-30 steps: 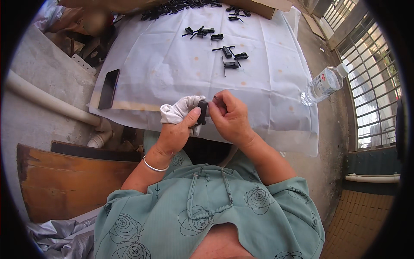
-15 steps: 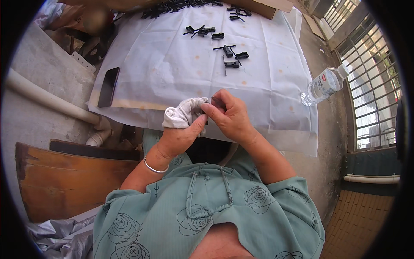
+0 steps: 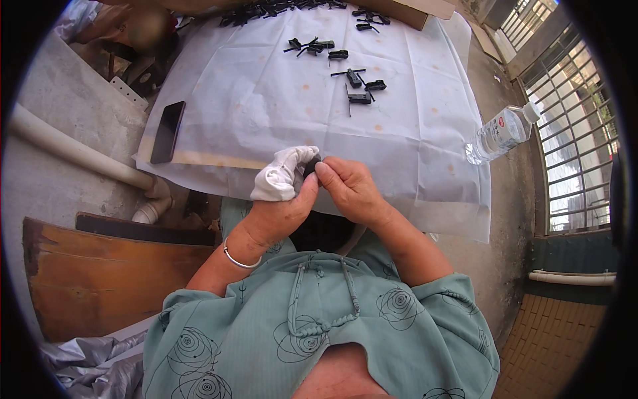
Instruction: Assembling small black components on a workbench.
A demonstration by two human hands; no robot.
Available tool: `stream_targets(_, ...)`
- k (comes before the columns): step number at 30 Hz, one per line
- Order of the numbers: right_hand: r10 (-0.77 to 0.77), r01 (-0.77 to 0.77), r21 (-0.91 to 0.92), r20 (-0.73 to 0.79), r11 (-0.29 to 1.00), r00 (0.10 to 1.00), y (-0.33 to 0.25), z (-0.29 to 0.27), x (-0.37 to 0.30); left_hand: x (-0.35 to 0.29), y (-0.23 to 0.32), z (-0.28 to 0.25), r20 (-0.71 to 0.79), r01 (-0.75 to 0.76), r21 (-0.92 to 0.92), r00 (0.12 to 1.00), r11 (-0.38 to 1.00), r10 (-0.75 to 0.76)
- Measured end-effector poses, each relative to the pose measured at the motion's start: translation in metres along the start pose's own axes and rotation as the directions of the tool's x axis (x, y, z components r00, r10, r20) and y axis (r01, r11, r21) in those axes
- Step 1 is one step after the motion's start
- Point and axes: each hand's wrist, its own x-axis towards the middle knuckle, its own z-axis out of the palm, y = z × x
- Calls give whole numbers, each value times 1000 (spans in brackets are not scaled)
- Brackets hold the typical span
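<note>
Above the near edge of the table, my left hand (image 3: 282, 214) has a white cloth (image 3: 278, 178) over its fingers, with the thumb bare. Between that thumb and the covered fingers sits a small black plastic part (image 3: 311, 166), only partly visible. My right hand (image 3: 353, 189) meets it from the other side, thumb and finger pinched on the same part. Similar black parts with thin arms, such as this one (image 3: 359, 98), lie scattered across the white-covered table (image 3: 252, 106) beyond my hands.
A dark phone (image 3: 168, 132) lies at the table's left edge. On the right edge stands a clear water bottle (image 3: 498, 135). At the far side are a pile of black parts (image 3: 272, 9) and a cardboard box (image 3: 399, 10). A wooden board (image 3: 113, 282) is at lower left.
The right hand has turned and lowered slightly, its fingers folding in. More of the black part now shows between the hands. The cloth-covered fingers have shifted a little upward.
</note>
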Motion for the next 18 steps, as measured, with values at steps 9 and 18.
stream_targets(9,26,-24,-197,7,980,1000,-1,-27,-7,10,2,-9,102,256,-322,966,911,-236)
stream_targets(18,-51,50,-186,-3,981,999,-21,-18,4,4,4,-5,255,332,-346,933,878,-253)
